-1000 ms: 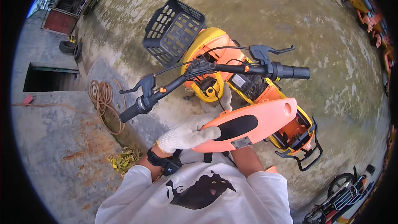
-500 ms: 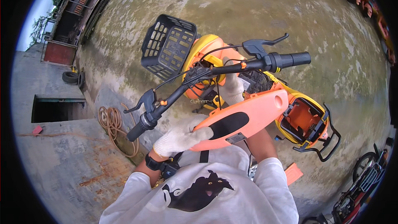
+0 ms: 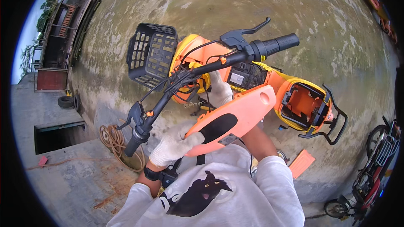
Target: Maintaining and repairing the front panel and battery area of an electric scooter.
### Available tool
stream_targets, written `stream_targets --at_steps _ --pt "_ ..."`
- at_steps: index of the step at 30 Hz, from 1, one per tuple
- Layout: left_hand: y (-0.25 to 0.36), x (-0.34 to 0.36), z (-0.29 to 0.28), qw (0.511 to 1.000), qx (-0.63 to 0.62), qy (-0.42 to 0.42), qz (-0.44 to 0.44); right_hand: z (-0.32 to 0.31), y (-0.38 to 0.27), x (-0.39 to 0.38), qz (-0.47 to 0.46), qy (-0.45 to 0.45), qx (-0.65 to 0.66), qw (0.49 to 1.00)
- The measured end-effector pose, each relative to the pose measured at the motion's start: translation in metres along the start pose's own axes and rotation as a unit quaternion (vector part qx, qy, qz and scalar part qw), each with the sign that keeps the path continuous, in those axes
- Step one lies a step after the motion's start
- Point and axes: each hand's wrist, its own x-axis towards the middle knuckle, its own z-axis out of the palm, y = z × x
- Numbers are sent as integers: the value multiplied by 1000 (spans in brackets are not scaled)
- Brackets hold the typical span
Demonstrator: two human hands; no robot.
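Observation:
My left hand (image 3: 176, 143), in a white knit glove, grips the left end of an orange plastic cover (image 3: 249, 112) with a black oval panel, thumb on top. The cover is tilted in front of my chest, just below the handlebar (image 3: 202, 69) of a yellow-and-orange electric scooter. My gloved right hand (image 3: 219, 90) reaches behind the cover to the scooter's front body (image 3: 198, 52), under the handlebar. Its fingertips are hidden, so its grip does not show. Bundled black cables (image 3: 182, 83) hang around the handlebar's middle.
A black basket (image 3: 152, 54) sits at the scooter's front. Behind lie its uncovered battery bay (image 3: 246, 75) and open seat compartment (image 3: 304, 105). An orange panel (image 3: 302, 164) lies on the concrete. A coiled hose (image 3: 113, 141) is at left; a motorcycle (image 3: 370, 172) stands at right.
The view has shifted, so the scooter and handlebar appear farther left. My left hand still holds the orange cover. My right hand stays behind it, near the front body.

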Motion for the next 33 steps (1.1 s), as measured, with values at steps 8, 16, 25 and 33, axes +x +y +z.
stream_targets --at_steps 8,16,25,33 --pt "-3 -1 -5 996 86 11 31 -17 7 8 42 -81 13 996" --pt "8 -2 -7 990 135 11 29 -20 11 7 -11 -110 53 992" --pt "10 -2 -13 993 119 -26 -5 -19 11 11 -9 -138 47 989" --pt "10 5 -16 988 132 -83 -4 -20 16 12 -14 -168 48 984"
